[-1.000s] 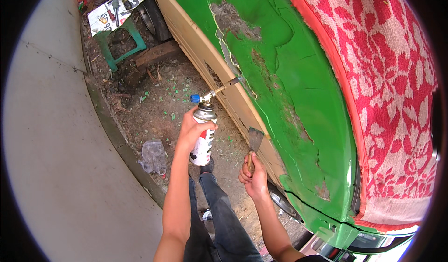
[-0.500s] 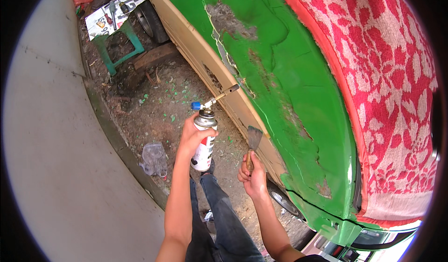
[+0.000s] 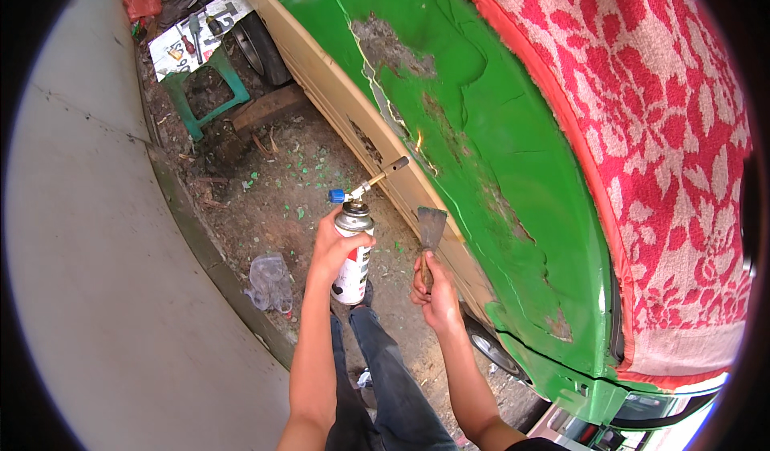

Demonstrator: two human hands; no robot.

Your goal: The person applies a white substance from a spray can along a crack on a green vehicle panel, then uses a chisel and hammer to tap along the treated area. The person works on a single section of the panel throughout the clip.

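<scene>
My left hand [image 3: 331,249] grips a white gas canister [image 3: 351,278] fitted with a blue-knobbed torch head [image 3: 361,190]. A small yellow flame [image 3: 419,140] shows beyond the torch tip, against the green car panel [image 3: 521,162], whose paint is cracked and flaked in patches. Closed around the wooden handle of a metal scraper [image 3: 431,226], my right hand [image 3: 435,294] holds the blade up beside the beige lower strip [image 3: 337,106] of the car. The blade is close to that strip; whether it touches cannot be told.
A red patterned cloth [image 3: 642,130] covers the car's right part. On the left is a pale wall [image 3: 96,250]. A green stool [image 3: 233,90] under a board with tools [image 3: 195,38] stands near a wheel [image 3: 261,50], beside a wood block [image 3: 269,102]. A plastic bag [image 3: 271,282] lies by my feet.
The small flame now shows more clearly beyond the torch tip. The scraper is raised slightly and more upright. The torch sits a little lower in view as the surroundings shift.
</scene>
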